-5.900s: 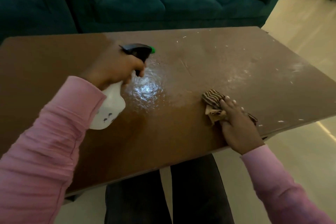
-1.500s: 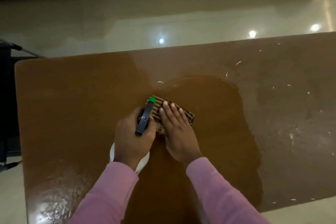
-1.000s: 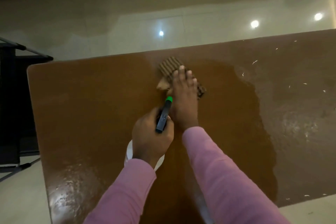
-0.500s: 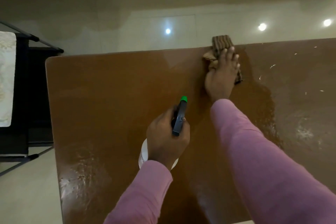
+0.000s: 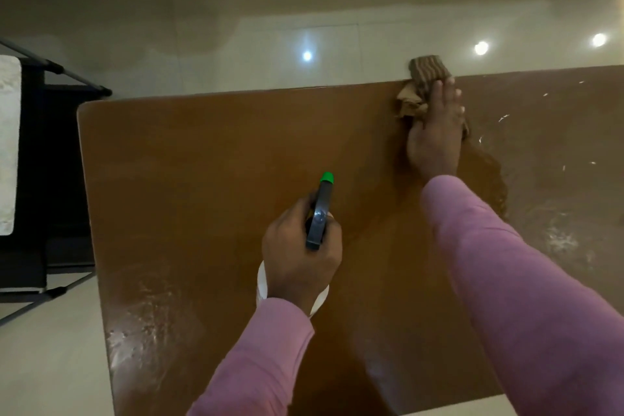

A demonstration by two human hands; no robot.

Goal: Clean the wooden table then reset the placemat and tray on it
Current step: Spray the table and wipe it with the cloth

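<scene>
The brown wooden table [image 5: 209, 162] fills most of the head view, with wet streaks and small white specks on its right part. My right hand [image 5: 435, 132] presses a striped brown cloth [image 5: 423, 78] flat against the table's far edge, fingers straight; part of the cloth hangs past the edge. My left hand [image 5: 300, 257] grips a white spray bottle [image 5: 319, 209] with a dark trigger head and green nozzle, held above the table's middle. No placemat or tray is in view.
A black metal rack [image 5: 50, 159] stands on the floor to the left of the table, with a pale patterned sheet [image 5: 8, 145] on it. Glossy tiled floor [image 5: 270, 20] lies beyond the far edge. A wet shiny patch [image 5: 145, 321] marks the near left corner.
My right hand has pushed the cloth from the table's middle out to the far edge and slightly right. My left hand keeps hold of the spray bottle.
</scene>
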